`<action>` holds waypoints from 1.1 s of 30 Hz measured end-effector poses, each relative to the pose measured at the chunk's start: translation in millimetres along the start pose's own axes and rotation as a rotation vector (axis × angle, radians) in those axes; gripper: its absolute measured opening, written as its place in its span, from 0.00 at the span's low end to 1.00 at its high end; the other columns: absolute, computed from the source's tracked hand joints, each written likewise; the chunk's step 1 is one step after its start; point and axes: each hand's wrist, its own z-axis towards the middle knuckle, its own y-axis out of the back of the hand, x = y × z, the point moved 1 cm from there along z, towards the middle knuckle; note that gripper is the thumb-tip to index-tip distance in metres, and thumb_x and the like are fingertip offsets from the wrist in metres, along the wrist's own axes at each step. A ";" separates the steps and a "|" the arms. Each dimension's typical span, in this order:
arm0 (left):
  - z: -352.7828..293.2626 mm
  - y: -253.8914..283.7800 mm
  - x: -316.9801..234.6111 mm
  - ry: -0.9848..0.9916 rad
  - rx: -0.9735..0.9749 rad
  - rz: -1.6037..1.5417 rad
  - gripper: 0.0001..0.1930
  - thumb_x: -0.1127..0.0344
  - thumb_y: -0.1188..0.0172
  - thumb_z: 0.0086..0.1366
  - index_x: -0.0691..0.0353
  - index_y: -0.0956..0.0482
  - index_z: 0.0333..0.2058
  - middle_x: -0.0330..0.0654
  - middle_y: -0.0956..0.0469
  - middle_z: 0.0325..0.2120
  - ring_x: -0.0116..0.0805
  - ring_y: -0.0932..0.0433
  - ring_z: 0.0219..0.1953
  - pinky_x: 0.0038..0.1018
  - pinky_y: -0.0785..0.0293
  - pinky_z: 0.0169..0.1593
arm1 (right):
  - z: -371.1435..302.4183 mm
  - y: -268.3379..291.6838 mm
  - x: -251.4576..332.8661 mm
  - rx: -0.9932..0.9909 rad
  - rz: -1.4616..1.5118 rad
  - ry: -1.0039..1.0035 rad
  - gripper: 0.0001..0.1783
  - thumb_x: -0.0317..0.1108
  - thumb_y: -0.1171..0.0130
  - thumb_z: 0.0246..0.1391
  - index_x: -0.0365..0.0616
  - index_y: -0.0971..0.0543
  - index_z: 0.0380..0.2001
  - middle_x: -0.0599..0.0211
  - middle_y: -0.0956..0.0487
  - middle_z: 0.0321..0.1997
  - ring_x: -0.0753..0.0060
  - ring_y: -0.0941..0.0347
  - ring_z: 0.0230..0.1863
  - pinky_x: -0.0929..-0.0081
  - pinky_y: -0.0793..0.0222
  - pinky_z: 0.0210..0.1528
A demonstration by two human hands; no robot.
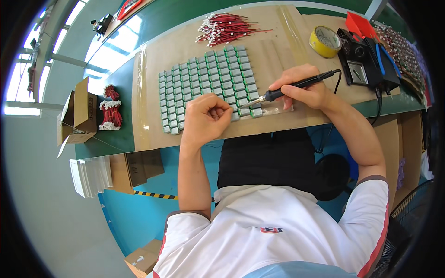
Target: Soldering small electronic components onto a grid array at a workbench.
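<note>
My right hand (319, 96) grips the black handle of a soldering iron (300, 84), like a pen. Its metal tip points left and down to the near right rows of small grey blocks with green edges (204, 74). These blocks stand in a tight grid on brown cardboard (278, 41). At the near edge of the grid, my left hand (206, 118) is closed, thumb and fingers pinched together close to the iron's tip. Whatever the pinch holds is too small or hidden to name. The left hand covers some of the blocks.
Red wires with white connectors (222, 30) lie in a heap beyond the grid. Yellow tape (325, 41) and a black soldering station (359, 60) stand to the right, the iron's cord nearby. An open cardboard box (85, 109) and bundled red wires (110, 115) sit left.
</note>
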 end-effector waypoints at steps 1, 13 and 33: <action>0.2 -0.7 0.3 0.004 -0.003 -0.007 0.02 0.80 0.34 0.51 0.68 0.18 0.23 0.34 0.25 0.19 0.17 0.32 0.20 0.17 0.34 0.25 | -0.3 0.3 0.2 0.000 0.002 -0.007 0.11 0.24 0.42 0.61 0.30 0.14 0.43 0.56 0.14 0.32 0.76 0.19 0.22 0.82 0.22 0.25; 0.2 -1.0 -1.6 0.009 0.011 0.016 0.02 0.79 0.34 0.51 0.68 0.18 0.23 0.34 0.26 0.18 0.17 0.32 0.20 0.17 0.35 0.24 | -1.0 0.5 0.7 0.007 -0.024 0.003 0.11 0.23 0.42 0.61 0.30 0.14 0.43 0.55 0.14 0.31 0.76 0.19 0.22 0.82 0.22 0.25; 1.2 -0.3 -3.9 -0.007 0.035 0.033 0.02 0.79 0.33 0.52 0.68 0.17 0.24 0.35 0.25 0.18 0.18 0.32 0.19 0.18 0.34 0.24 | -1.0 0.4 -0.7 0.000 0.002 -0.011 0.11 0.23 0.42 0.61 0.30 0.14 0.42 0.56 0.15 0.32 0.76 0.18 0.23 0.82 0.22 0.26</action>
